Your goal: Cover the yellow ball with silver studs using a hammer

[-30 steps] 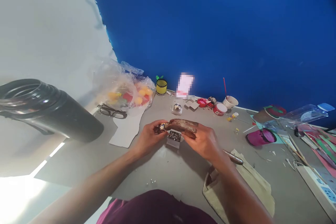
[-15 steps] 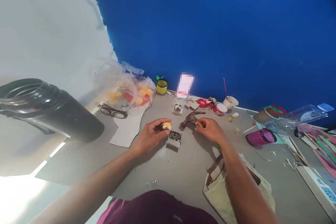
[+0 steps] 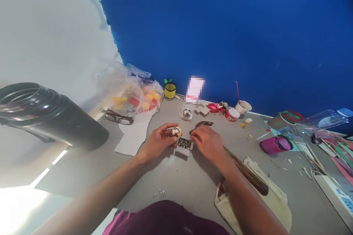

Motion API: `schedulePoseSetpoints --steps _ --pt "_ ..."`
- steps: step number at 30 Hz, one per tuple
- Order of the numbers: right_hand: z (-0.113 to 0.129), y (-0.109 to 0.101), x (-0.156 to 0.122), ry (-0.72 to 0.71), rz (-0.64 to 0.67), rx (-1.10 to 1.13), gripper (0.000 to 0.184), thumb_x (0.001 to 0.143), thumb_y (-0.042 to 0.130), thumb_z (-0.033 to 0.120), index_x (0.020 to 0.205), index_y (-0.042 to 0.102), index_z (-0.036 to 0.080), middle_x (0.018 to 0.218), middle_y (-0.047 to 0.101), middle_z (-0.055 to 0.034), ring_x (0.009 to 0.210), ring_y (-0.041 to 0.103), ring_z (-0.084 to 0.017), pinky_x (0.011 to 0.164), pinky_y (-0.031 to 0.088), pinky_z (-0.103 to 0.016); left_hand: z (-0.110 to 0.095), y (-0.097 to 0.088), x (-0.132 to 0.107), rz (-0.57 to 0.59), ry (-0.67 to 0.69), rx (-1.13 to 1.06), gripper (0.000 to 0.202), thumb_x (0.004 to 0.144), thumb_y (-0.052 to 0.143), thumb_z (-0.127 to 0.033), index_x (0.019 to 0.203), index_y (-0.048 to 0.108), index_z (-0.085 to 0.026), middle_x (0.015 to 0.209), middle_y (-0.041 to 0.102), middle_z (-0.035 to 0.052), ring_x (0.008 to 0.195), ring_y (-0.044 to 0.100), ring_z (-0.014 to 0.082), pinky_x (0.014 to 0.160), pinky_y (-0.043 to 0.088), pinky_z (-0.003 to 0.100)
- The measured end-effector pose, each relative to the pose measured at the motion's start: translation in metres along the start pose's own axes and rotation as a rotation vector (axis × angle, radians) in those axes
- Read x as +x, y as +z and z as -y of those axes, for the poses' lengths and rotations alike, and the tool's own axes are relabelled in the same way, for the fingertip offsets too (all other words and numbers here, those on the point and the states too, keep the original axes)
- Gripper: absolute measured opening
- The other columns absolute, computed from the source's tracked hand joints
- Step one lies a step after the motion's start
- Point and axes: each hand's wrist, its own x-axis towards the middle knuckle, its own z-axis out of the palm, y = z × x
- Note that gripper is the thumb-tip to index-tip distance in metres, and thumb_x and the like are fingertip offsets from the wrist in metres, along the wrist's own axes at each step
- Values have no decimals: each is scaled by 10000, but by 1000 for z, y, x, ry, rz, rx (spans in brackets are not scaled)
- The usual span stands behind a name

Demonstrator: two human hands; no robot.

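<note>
My left hand [image 3: 158, 140] is closed on a small yellow ball [image 3: 176, 131] partly covered with shiny metal tacks. Just beneath that ball stands a small open white box [image 3: 183, 151] full of shiny metal tacks. At the box's right edge is my right hand [image 3: 208, 142], its fingers bent together in a pinch; whatever they hold is hidden. Behind and below the right hand lies a claw hammer [image 3: 252, 176]; its wooden handle reaches over a cream cloth bag [image 3: 275, 200], and part of its head is covered by the hand.
A clear box with a silver piece [image 3: 186, 114] sits behind the tacks. Farther back stand a yellow tub [image 3: 170, 91], a red-and-white jar [image 3: 232, 114] and a white cup [image 3: 243, 107]. A large dark flask [image 3: 66, 117] and glasses [image 3: 118, 117] are left; a power strip [image 3: 331, 194] is right.
My right hand has let go of the hammer and moved left to the tack box. The hammer's handle now shows. In my left hand the ball has turned, showing more metal tacks.
</note>
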Motion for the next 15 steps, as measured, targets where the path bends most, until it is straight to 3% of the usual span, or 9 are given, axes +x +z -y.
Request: schedulePoseSetpoints --steps 2,5,11,15 --pt "16 3 -1 -100 103 -13 108 962 623 251 935 725 229 961 721 -51 1001 599 -220 787 412 -304 1 0 0 3 13 17 459 765 804 -309 1170 637 -171 867 683 25 616 551 99 601 449 267" --pt "29 7 0 -117 196 -88 113 961 632 256 948 739 222 945 721 -62 1017 588 -245 753 401 -321 0 0 0 4 23 39 405 779 795 -349 1115 658 -167 825 677 18 612 545 105 592 444 267" --pt "29 14 0 -110 223 -148 181 1003 564 252 955 733 211 942 696 -74 997 580 -242 754 393 -324 -3 1 -1 17 42 47 376 803 780 -380 1094 718 -150 751 662 16 673 574 132 665 473 284" --pt "32 17 0 -121 236 -177 198 1016 539 242 920 707 197 951 683 -77 972 573 -235 756 389 -319 -2 -1 -1 58 -23 -92 416 773 820 -378 1101 724 -142 870 700 63 729 615 146 664 491 284"
